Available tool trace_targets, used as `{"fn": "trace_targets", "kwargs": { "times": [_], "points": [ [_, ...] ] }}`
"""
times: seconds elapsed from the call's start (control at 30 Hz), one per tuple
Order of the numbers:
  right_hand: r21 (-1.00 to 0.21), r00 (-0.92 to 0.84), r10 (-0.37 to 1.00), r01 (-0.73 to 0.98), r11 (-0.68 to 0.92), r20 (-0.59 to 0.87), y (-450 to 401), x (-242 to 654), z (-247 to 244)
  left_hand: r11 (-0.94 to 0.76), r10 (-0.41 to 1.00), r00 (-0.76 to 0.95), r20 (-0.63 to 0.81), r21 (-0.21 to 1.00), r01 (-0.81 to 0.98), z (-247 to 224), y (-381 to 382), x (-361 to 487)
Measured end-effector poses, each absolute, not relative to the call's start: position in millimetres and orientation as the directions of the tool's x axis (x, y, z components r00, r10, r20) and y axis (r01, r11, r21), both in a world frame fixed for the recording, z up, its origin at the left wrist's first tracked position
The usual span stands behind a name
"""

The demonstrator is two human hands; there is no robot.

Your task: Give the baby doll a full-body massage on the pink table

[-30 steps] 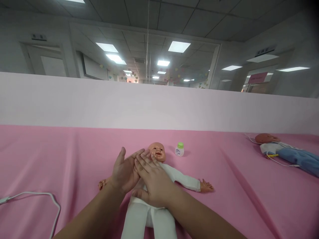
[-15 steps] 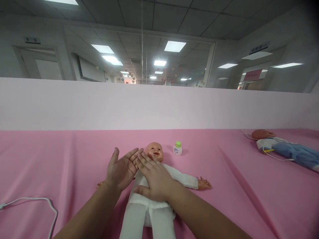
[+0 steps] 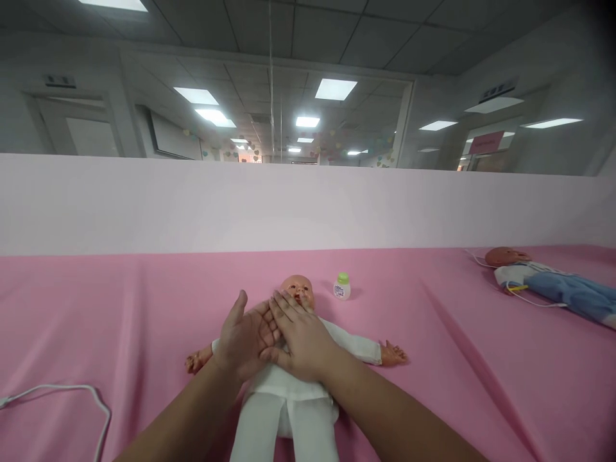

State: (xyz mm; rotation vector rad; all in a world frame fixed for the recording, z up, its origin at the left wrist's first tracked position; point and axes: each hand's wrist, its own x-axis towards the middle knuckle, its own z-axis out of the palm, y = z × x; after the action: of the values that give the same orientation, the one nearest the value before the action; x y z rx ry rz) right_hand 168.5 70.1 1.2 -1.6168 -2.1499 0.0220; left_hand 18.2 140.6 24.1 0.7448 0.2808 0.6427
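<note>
A baby doll [image 3: 269,384] in white clothes lies face up on a pink sheet, arms spread out, its head toward the white wall. Over its chest my left hand [image 3: 248,340] is turned palm up with the fingers stretched out. My right hand [image 3: 303,337] lies palm down, its flat fingers resting across the fingers of the left one. Both hands hold nothing, and they cover the doll's upper body and chin. Whether they touch the doll is hard to see. A small bottle [image 3: 342,287] with a green cap stands right of the doll's head.
The pink sheet [image 3: 158,308] covers the whole surface, with a low white wall [image 3: 144,205] behind it. Another doll [image 3: 558,282] in blue and white clothes lies at the far right with a thin white tube. A white cable [image 3: 72,386] curves at the lower left.
My left hand has shifted right and down, further under my right hand. The right fingers have slid slightly toward the doll's face. More of the doll's arm on the left shows.
</note>
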Motion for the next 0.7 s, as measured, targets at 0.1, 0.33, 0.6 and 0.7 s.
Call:
{"fn": "trace_targets", "kwargs": {
  "times": [0.1, 0.33, 0.6, 0.7],
  "points": [
    [-0.272, -0.238, 0.908, 0.900, 0.340, 0.346, 70.4, 167.3, -0.5, 0.487, 0.723, 0.691, -0.003, 0.711, -0.506, 24.8, 149.6, 13.2],
    [-0.332, -0.268, 0.904, 0.864, 0.379, 0.334, 69.6, 166.9, 1.6, 0.458, 0.767, 0.639, -0.049, 0.740, -0.493, 18.1, 156.3, 16.1],
    [-0.450, -0.253, 0.886, 0.787, 0.422, 0.388, 41.0, 185.8, 18.3, 0.079, 0.643, 0.739, 0.200, 0.943, -0.324, 5.7, 139.3, 12.8],
    [-0.429, -0.330, 0.831, 0.736, 0.524, 0.449, 19.4, 194.7, 11.6, -0.303, 0.590, 0.755, 0.286, 0.945, -0.121, -6.5, 137.4, -1.7]
  ]
}}
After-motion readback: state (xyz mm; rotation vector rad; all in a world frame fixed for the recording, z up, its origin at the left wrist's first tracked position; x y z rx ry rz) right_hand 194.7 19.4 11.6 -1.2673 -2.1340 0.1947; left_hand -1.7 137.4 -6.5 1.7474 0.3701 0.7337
